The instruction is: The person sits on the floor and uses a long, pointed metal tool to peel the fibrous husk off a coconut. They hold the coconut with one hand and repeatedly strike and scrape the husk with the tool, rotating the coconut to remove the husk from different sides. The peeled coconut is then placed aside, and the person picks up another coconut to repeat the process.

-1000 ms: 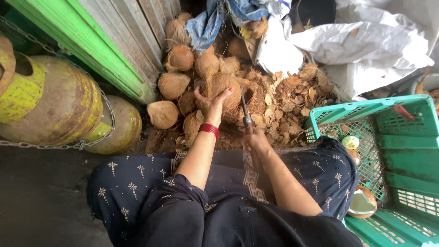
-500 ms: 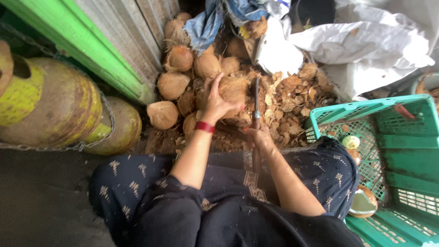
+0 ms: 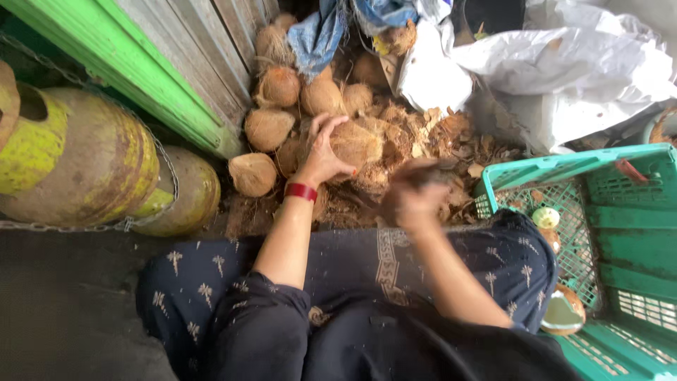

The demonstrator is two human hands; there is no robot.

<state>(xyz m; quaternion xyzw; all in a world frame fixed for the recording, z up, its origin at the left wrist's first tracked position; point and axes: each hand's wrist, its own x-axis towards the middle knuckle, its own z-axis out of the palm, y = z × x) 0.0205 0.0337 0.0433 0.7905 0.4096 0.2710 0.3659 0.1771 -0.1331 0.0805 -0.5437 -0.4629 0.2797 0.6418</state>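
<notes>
My left hand, with a red band on the wrist, grips a brown husked coconut on top of a heap of coconuts and loose husk scraps. My right hand is blurred by motion, low and just right of that coconut, above my lap. Its fingers are closed around the handle of a knife, whose dark blade shows only as a smear pointing left toward the husk. Dark patterned trousers cover my legs below.
Two rusty yellow gas cylinders with a chain stand at the left, beside a green plank and a wooden wall. A green plastic crate with coconut pieces sits at the right. White sacks and blue cloth lie behind the heap.
My right hand has swung down from beside the coconut with the knife upright to a low blurred position near my lap. My left hand has kept hold of the coconut, shifting it slightly.
</notes>
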